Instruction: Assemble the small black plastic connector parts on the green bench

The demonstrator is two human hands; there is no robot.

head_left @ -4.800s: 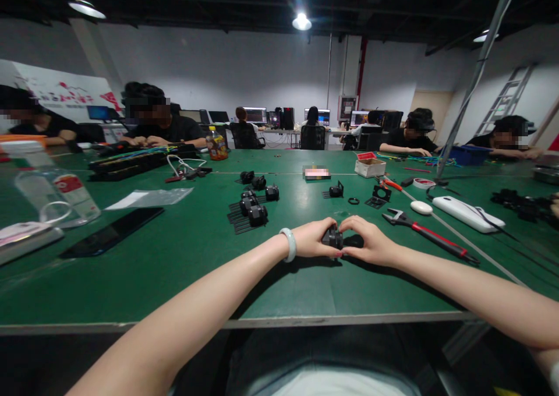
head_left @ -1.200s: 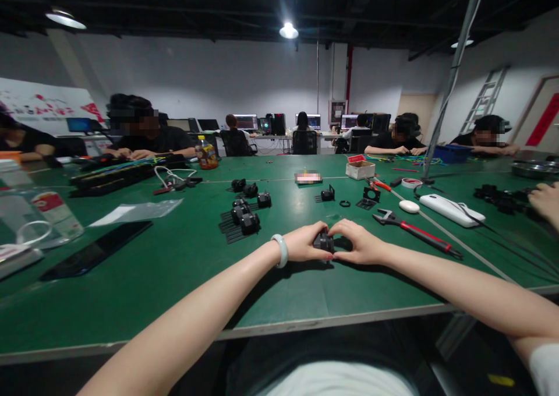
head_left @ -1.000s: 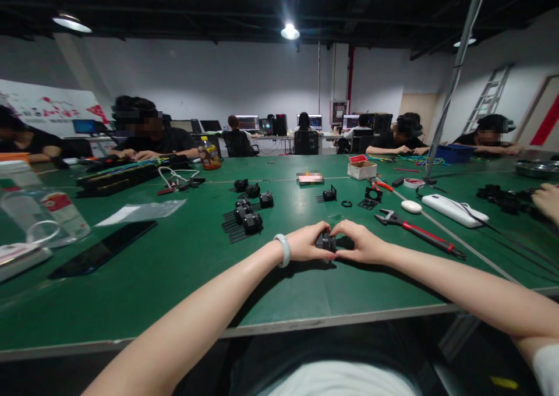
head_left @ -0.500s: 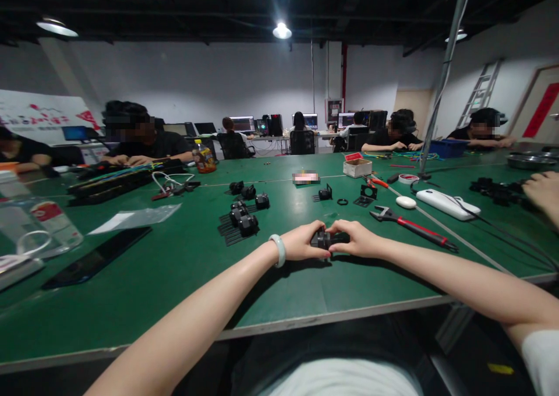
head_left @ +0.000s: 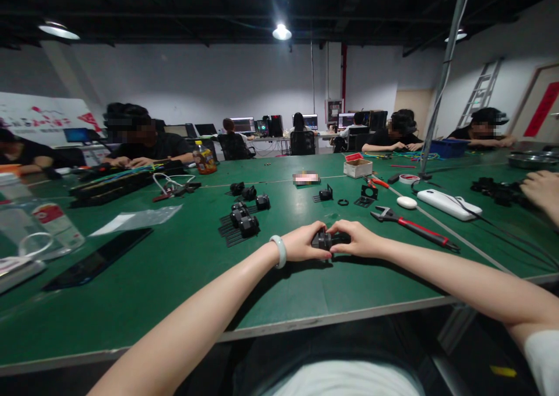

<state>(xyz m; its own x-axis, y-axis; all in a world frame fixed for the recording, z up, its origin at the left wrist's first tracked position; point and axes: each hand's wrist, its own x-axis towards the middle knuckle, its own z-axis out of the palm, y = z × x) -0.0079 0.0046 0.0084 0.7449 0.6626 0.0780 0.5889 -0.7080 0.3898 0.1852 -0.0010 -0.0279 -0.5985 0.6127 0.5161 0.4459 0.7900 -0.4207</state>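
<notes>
My left hand (head_left: 303, 245) and my right hand (head_left: 358, 240) meet at the middle of the green table (head_left: 174, 268), both closed round a small black plastic part (head_left: 325, 240) that rests on the table top. A pale bangle (head_left: 278, 251) sits on my left wrist. The fingertips of both hands pinch the part from either side, and much of it is hidden by them.
Several black parts (head_left: 243, 212) lie left of my hands. A red-handled wrench (head_left: 413, 226), a white mouse (head_left: 407, 202) and a white device (head_left: 449, 203) lie to the right. A phone (head_left: 98, 258) and a plastic bottle (head_left: 43, 221) lie at left. Other people sit around the table.
My hands have stayed on the black part with only small finger shifts. The view has drifted slightly.
</notes>
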